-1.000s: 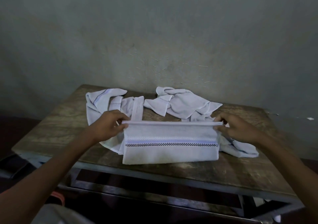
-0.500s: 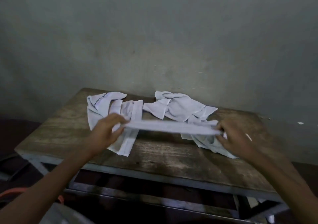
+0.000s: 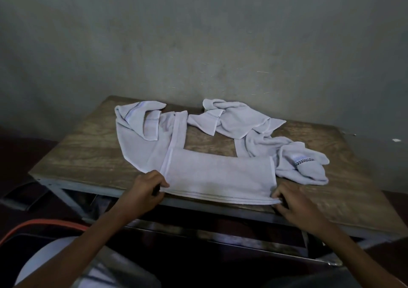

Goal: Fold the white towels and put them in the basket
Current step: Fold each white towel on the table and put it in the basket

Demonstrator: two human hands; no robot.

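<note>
A white towel [image 3: 218, 175], folded into a long flat rectangle, lies at the near edge of the wooden table [image 3: 88, 155]. My left hand [image 3: 146, 190] pinches its near left corner. My right hand [image 3: 291, 201] pinches its near right corner. Three unfolded white towels lie behind it: one at the back left [image 3: 141, 137] with a checkered band, one crumpled at the back middle [image 3: 236, 119], and one bunched at the right [image 3: 302, 166]. No basket is clearly seen.
A grey wall [image 3: 198, 33] rises right behind the table. An orange-rimmed dark object [image 3: 44, 224] sits low at the left below the table's metal frame [image 3: 220, 210]. A pale rounded thing [image 3: 48, 256] lies under my left arm.
The towel hung folded in the air between my hands, was swung up level, and now lies flat on the table's near edge with both hands at its near corners.
</note>
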